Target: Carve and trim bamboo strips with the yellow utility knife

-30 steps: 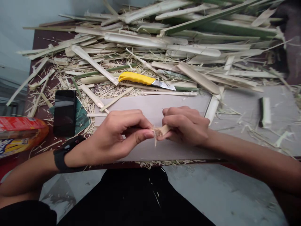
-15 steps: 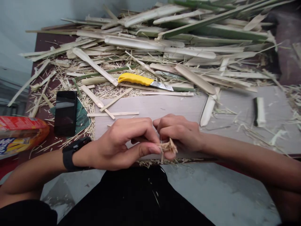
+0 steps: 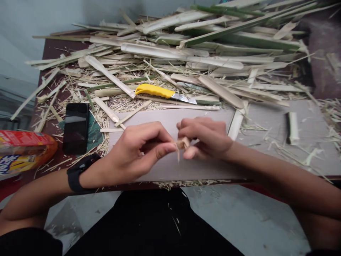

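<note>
My left hand (image 3: pixel 145 153) is closed in a pinch, thumb against forefinger, on a small tan, fibrous piece (image 3: pixel 183 143) with a thin strand hanging from it. What the piece is exactly is too blurred to tell. Beside its right end is my right hand (image 3: pixel 207 137), thumb and fingers apart around that end; whether they touch it I cannot make out. Both hands are above the pale board (image 3: pixel 170 169) near its front edge. Beyond them lies a yellow-handled knife (image 3: pixel 156 90), its blade pointing right, on shavings.
Split bamboo strips (image 3: pixel 181 53) and shavings are heaped across the back. At left are a black phone (image 3: pixel 76 128) on a green sheet and a bottle with a red label (image 3: pixel 26 153). A short bamboo piece (image 3: pixel 293 128) stands on the board's right, near a pale strip (image 3: pixel 236 122).
Both hands have risen slightly away from my body. The right fingers have spread from the thumb, and the tan piece has moved up with the left hand.
</note>
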Demonstrator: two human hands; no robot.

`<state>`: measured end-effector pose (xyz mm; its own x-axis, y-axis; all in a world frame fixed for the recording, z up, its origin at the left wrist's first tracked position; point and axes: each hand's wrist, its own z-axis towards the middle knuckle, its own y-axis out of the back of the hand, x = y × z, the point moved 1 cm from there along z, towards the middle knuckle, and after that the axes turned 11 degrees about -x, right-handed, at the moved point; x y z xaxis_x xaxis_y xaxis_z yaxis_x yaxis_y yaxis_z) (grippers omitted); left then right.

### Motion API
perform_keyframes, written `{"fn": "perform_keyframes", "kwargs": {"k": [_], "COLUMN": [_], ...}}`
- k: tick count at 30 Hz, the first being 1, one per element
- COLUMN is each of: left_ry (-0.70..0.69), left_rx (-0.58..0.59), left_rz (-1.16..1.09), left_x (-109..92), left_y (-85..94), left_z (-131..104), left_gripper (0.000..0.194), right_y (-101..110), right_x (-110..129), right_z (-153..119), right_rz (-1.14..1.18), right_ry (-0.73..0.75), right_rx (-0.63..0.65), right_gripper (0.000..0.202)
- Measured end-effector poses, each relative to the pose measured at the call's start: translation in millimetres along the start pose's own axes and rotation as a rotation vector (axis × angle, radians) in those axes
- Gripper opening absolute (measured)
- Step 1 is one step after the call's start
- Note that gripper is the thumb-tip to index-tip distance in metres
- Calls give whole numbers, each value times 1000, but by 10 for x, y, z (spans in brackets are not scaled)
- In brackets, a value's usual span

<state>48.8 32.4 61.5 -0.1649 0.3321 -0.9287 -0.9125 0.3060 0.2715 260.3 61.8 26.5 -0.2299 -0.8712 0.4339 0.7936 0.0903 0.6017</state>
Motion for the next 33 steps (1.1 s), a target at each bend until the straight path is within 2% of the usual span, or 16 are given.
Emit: {"fn": "perform_keyframes", "kwargs": {"k": [2,4,6,7,10,13,16,18,24,28,30,33], "left_ry": [122,170,136,97,-34,-105,-171,-225,-335,-313,-278,-151], "left_rx": [-11,-23,-21,-18,41,97,110,118,158,152,155,169], "left_rz": [97,149,228,283,434,516,563,578,593,573,546,427], "left_x": [70,171,268,306,368,398,431,454,489,453,416,375], "left_y": [12,0,-26,-41,-89,-136,-170,-182,-192,-169,-145,-111], "left_z": [16,19,6,-6,-49,-77,-83,-86,-114,-109,-97,-77], "left_gripper": [14,6,6,8,12,14,6,13,21,22,20,17], "right_y": [111,205,259,268,224,83,-132,-269,-516,-470,-345,-80], "right_x": [-113,-213,-290,-318,-367,-393,-457,-543,-900,-924,-820,-602], "right_z": [57,83,86,90,161,343,559,667,706,709,754,819], "right_rz": [-46,-94,-152,-194,-367,-488,-600,-658,-709,-616,-520,-447], "right_ry": [25,36,-5,-39,-149,-217,-170,-171,-172,-232,-323,-358], "right_rx": [34,201,347,378,331,278,382,414,306,310,289,202], "right_gripper": [50,48,48,48,48,45,46,44,21,23,26,36]}}
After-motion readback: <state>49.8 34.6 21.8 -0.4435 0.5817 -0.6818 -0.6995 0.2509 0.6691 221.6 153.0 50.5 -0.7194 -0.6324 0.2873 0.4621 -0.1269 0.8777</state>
